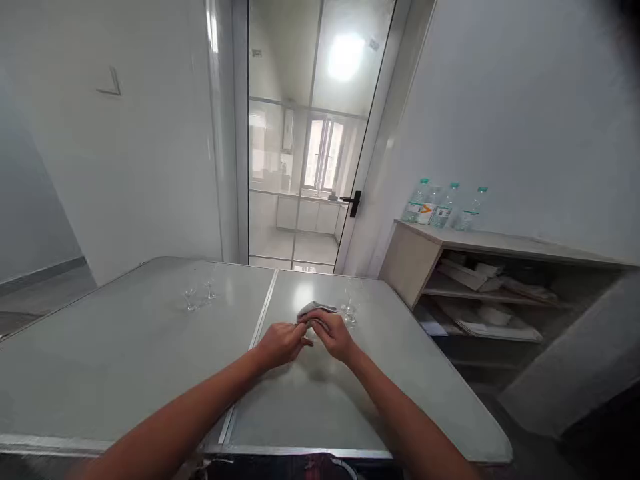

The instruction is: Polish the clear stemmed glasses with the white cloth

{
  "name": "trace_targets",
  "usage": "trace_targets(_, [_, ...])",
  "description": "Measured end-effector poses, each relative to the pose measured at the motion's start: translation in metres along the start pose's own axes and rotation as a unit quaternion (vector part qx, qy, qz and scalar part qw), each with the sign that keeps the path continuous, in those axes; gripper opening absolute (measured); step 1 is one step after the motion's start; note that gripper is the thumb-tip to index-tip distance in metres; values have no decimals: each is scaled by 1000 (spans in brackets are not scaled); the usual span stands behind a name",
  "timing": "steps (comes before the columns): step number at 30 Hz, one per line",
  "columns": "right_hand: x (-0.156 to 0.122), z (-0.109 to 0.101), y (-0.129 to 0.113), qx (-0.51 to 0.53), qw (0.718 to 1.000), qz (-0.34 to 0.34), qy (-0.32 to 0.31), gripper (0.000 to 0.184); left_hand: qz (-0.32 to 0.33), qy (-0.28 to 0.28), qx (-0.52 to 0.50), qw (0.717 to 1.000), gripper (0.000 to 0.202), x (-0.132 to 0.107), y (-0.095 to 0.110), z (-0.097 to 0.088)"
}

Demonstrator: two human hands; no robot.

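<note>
In our judgement, the main danger is a careless swing of the right hand [333, 331]: the clear stemmed glasses [349, 312] stand close beside it, and a small knock could tip them on the smooth grey table [150, 367]. A loose grip could also let the grey cloth [320, 308] slip. This cloth looks soft, thin and folded, and it lies over the far side of the joined hands, above the table's right part. We see the right hand bent closed around it, thumb toward the left hand [281, 341]. The left fingers are curled in, almost closed; because the hands overlap, we cannot tell whether they pinch something, perhaps a transparent piece.
</note>
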State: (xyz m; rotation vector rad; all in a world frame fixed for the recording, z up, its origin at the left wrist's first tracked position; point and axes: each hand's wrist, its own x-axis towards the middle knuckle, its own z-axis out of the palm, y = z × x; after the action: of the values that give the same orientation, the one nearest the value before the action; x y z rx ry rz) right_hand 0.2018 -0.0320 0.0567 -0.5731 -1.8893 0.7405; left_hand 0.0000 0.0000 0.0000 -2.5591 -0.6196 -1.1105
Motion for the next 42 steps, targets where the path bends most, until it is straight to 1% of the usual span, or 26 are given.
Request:
trace_targets(3, [2, -8, 0, 62, 996, 52, 26, 32, -27, 20, -31, 999, 13, -3, -4, 1])
trace_targets(5, [2, -9, 4, 123, 984, 116, 52, 35, -65, 26, -59, 996, 18, -5, -6, 1])
trace_targets(7, [0, -7, 12, 204, 956, 192, 89, 37, -115, 21, -99, 988, 22, -5, -6, 0])
trace_targets(9, [-1, -2, 20, 270, 925, 237, 125, 38, -173, 7, -162, 971, 25, -3, -4, -1])
trace_targets(10, [-1, 0, 23, 297, 911, 248, 143, 38, -204, 4, -201, 958, 26, -1, -2, -2])
trace_targets(12, [0, 3, 28, 342, 885, 259, 179, 36, -266, 11, -283, 921, 30, 5, 3, -3])
trace_targets(14, [0, 6, 30, 379, 862, 262, 211, 35, -321, 23, -369, 872, 37, 13, 8, -4])
trace_targets(15, [0, 8, 31, 386, 856, 256, 230, 34, -345, 29, -411, 843, 40, 17, 9, -5])
trace_targets(17, [-1, 12, 30, 360, 863, 233, 266, 36, -387, 46, -481, 786, 45, 23, 10, -6])
trace_targets(19, [-5, 18, 28, 284, 888, 208, 297, 40, -412, 63, -529, 739, 48, 28, 9, -6])
trace_targets(20, [-7, 21, 26, 232, 905, 195, 299, 42, -419, 66, -548, 721, 49, 29, 9, -6])
trace_targets(22, [-10, 24, 21, 108, 946, 147, 269, 45, -428, 66, -578, 692, 49, 30, 7, -6])
trace_targets(24, [-11, 23, 18, -25, 979, 62, 195, 44, -434, 56, -593, 676, 48, 29, 6, -4])
trace_targets(25, [-11, 22, 17, -89, 985, 17, 147, 43, -435, 50, -589, 679, 47, 28, 6, -3])
trace_targets(26, [-11, 20, 17, -150, 984, -23, 96, 42, -433, 43, -570, 697, 46, 26, 6, -2])
trace_targets(28, [-9, 15, 17, -250, 965, -72, 7, 42, -423, 27, -505, 752, 44, 23, 6, 0])
trace_targets(29, [-9, 13, 18, -290, 954, -78, -20, 42, -413, 22, -465, 782, 44, 20, 6, 1])
trace_targets(31, [-7, 10, 17, -349, 934, -63, -32, 38, -370, 8, -377, 849, 44, 16, 7, 2])
trace_targets(33, [-5, 9, 15, -367, 930, -23, -8, 29, -292, -16, -284, 913, 40, 11, 9, 3])
trace_targets(34, [-3, 9, 15, -350, 937, 6, 9, 27, -244, -31, -232, 941, 37, 9, 9, 2])
trace_targets(35, [-2, 9, 15, -304, 951, 45, 32, 27, -199, -45, -187, 961, 33, 7, 9, 2])
trace_targets(36, [0, 9, 16, -238, 965, 89, 58, 31, -164, -55, -157, 972, 30, 5, 9, 2])
trace_targets(37, [1, 8, 18, -163, 974, 132, 85, 35, -136, -63, -138, 979, 28, 4, 9, 1])
trace_targets(39, [3, 7, 22, -22, 971, 199, 131, 39, -105, -67, -125, 984, 28, 1, 6, 0])
trace_targets(40, [3, 7, 24, 29, 965, 218, 145, 40, -103, -63, -132, 984, 29, 0, 5, 0])
trace_targets(42, [2, 6, 28, 97, 952, 237, 165, 42, -122, -55, -170, 976, 32, 0, 2, -1])
